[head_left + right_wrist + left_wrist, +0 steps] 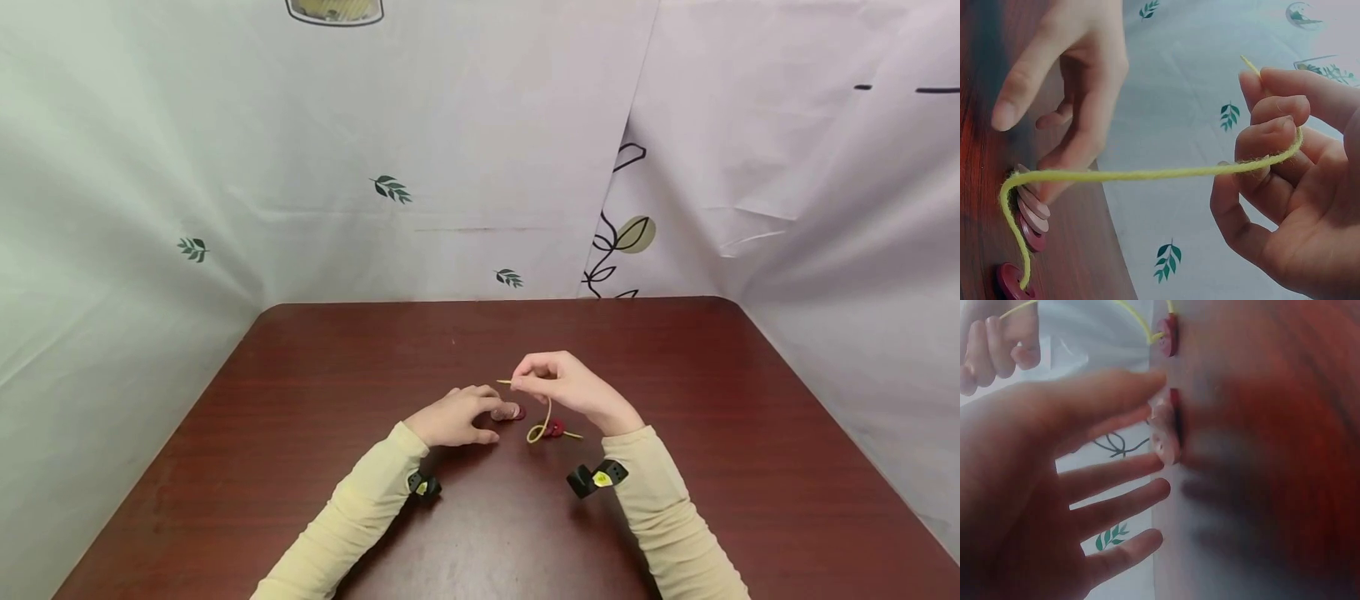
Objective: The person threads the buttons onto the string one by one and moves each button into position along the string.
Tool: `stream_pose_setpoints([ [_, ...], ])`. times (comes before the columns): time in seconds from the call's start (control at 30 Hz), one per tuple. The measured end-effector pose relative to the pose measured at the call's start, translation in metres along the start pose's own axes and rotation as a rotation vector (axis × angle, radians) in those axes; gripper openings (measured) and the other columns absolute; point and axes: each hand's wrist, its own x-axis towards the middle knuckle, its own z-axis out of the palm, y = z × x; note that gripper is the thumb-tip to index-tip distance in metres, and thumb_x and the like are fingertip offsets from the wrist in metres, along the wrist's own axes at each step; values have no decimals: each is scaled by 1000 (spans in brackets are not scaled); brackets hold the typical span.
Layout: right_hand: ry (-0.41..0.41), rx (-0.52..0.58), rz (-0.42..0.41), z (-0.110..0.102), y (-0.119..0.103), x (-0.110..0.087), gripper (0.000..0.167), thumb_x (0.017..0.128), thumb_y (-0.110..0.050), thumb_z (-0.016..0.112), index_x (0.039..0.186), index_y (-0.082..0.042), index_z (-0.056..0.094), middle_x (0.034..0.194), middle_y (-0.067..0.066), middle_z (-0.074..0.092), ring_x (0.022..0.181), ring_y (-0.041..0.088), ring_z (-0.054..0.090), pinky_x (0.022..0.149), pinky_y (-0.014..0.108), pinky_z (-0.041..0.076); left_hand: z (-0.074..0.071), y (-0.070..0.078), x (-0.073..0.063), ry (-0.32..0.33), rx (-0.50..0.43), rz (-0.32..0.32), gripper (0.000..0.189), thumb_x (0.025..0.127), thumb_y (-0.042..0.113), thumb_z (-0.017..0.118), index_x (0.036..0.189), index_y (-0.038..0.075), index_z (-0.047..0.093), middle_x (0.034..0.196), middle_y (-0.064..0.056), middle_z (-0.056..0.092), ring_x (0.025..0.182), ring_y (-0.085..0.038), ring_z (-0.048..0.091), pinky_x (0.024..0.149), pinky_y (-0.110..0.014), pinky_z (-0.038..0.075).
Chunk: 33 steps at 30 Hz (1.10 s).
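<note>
My right hand [572, 388] pinches a yellow yarn [1147, 175] close to one end, and a short tip sticks out past thumb and forefinger. From there the yarn hangs in a loop down to a dark red button [1009, 280] on the table, passing through it with a short tail beyond. My left hand [453, 417] is low over the table with fingers spread, the forefinger at some pale pink buttons [1165, 434]. Those lean on another dark red button [1032, 240]. Whether the left fingertips grip any button is not shown; its thumb stands apart.
The brown table [337, 358] has rounded far corners. White printed cloth [465, 150] hangs behind it and along both sides. A black wrist camera [596, 479] sits at the right cuff, and another camera [424, 486] at the left.
</note>
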Motion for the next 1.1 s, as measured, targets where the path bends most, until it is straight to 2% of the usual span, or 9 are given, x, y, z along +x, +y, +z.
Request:
stream_pose_setpoints([
  [0.13,-19,-19,-23,1,-1,0,16,93,-19,64,95,-3,66,63,-2,47,61,13,46,54,24,36,3,3,0,46,-10,21,32,84,16,73,115,14,67,102,-3,63,98,-19,59,83,-36,46],
  [0.3,-32,-24,-35,1,-3,0,15,93,-17,63,95,-3,66,63,-1,47,60,14,46,53,24,35,5,4,0,111,-5,40,11,82,6,72,89,9,63,86,-4,58,82,-15,53,74,-24,45],
  [0.4,-39,-29,-39,1,-3,0,15,93,-17,63,95,-2,66,63,-1,47,59,13,45,52,23,34,6,4,0,136,20,42,12,83,5,71,81,9,61,81,-5,55,75,-12,48,69,-21,40],
  [0.57,-46,-43,-51,-1,-2,0,17,93,-16,63,97,1,65,63,0,47,58,12,44,51,24,34,6,2,1,128,38,43,12,82,4,72,80,11,62,77,-3,54,72,-10,46,66,-19,39],
  [0.77,-42,-41,-49,-2,-4,-2,13,93,-16,63,96,-4,67,64,0,47,59,21,45,52,23,34,1,3,1,78,58,15,15,76,3,71,82,12,60,77,-1,55,70,-8,45,65,-21,37],
  [0.87,-40,-43,-51,-4,-3,-3,13,93,-16,63,95,-4,66,63,0,46,57,19,44,52,23,34,-3,5,1,70,88,15,17,73,5,71,84,12,60,76,1,55,68,-7,46,63,-21,38],
  [1.0,-40,-55,-56,-6,0,-3,11,93,-15,62,94,-4,66,63,1,45,56,10,43,52,23,34,-9,7,-1,82,48,26,16,74,6,70,88,12,62,78,2,55,68,-7,50,62,-19,40],
  [1.1,-38,-56,-61,-7,2,-3,12,93,-15,62,93,-4,66,63,1,45,57,10,43,52,23,34,-14,9,-2,108,-1,45,16,76,7,69,91,11,64,81,2,57,70,-9,54,64,-17,43],
])
